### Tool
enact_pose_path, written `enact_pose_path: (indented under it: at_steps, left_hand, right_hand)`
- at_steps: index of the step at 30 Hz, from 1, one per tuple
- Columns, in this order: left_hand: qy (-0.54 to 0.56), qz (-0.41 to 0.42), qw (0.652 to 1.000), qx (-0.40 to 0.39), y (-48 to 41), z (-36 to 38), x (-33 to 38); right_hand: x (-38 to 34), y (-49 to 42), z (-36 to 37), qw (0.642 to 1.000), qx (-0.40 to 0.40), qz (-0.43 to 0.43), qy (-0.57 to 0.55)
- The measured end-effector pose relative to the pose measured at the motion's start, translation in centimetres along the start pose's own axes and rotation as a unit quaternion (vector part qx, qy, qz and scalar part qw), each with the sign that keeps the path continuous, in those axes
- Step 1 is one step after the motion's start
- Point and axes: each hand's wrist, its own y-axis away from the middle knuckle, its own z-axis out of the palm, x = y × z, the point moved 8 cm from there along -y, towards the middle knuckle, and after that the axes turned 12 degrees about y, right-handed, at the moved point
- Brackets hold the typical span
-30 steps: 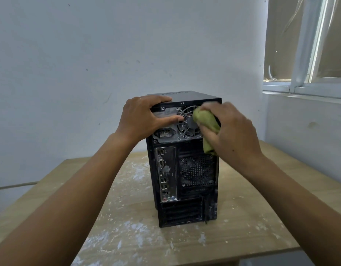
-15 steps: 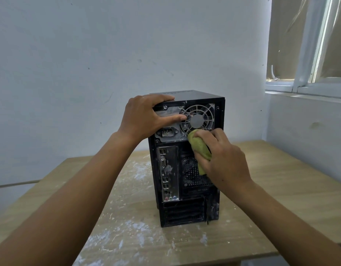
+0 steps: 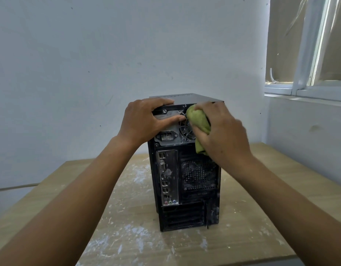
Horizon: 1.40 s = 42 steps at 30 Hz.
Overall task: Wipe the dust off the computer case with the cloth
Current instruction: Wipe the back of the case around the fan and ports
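Two hands are at work on the computer case (image 3: 185, 189), which stands upright on the wooden table (image 3: 127, 237) with its rear panel turned towards us. We note the left hand (image 3: 144, 120) clamped on the upper left corner of the case: fingers hooked over the top edge, thumb laid across the rear plate just beside the fan grille (image 3: 185, 128). The right hand (image 3: 223, 131) grips the green cloth (image 3: 199, 121), bunched in its fingers, and presses it against the right part of that grille, near the top edge of the case. A tail of cloth hangs below the palm, and the hand's outline is slightly blurred.

Below the left hand we record a power socket (image 3: 166, 136). Lower down is a column of ports on a grey plate (image 3: 167, 177), with a perforated vent (image 3: 200, 175) to its right. Pale dust and smears lie on the rear panel (heaviest along the lower right edge). The table bears white speckles and patches round the foot of the case. A white wall (image 3: 108, 45) stands behind, and a window frame (image 3: 304, 54) sits at the upper right.
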Motion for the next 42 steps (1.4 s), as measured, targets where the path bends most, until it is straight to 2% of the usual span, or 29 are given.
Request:
enact_pose_path:
  at_steps: [12, 24, 28, 31, 37, 42]
  left_hand:
    - [-0.001, 0.002, 1.0, 0.002, 0.0, 0.0, 0.1]
    - [0.0, 0.003, 1.0, 0.0, 0.0, 0.1, 0.0]
    - [0.008, 0.0, 1.0, 0.005, -0.1, 0.0, -0.1]
    - [0.003, 0.005, 1.0, 0.005, 0.0, 0.1, -0.1]
    - [0.006, 0.009, 1.0, -0.001, 0.0, 0.1, -0.3]
    - [0.012, 0.008, 1.0, -0.011, 0.0, 0.0, 0.0]
  right_hand:
    - [-0.9, 6.6, 4.6, 0.991, -0.108, -0.077, 0.004]
    - [-0.4, 2.8, 2.4, 0.993, -0.1, -0.052, -0.039]
    - [0.2, 0.7, 0.4, 0.995, -0.019, -0.009, -0.093]
    - [0.6, -0.7, -0.5, 0.997, 0.024, 0.015, -0.071]
    - [-0.1, 1.0, 1.1, 0.999, 0.018, -0.004, -0.041]
    - [-0.5, 3.5, 2.9, 0.999, -0.025, -0.026, -0.002]
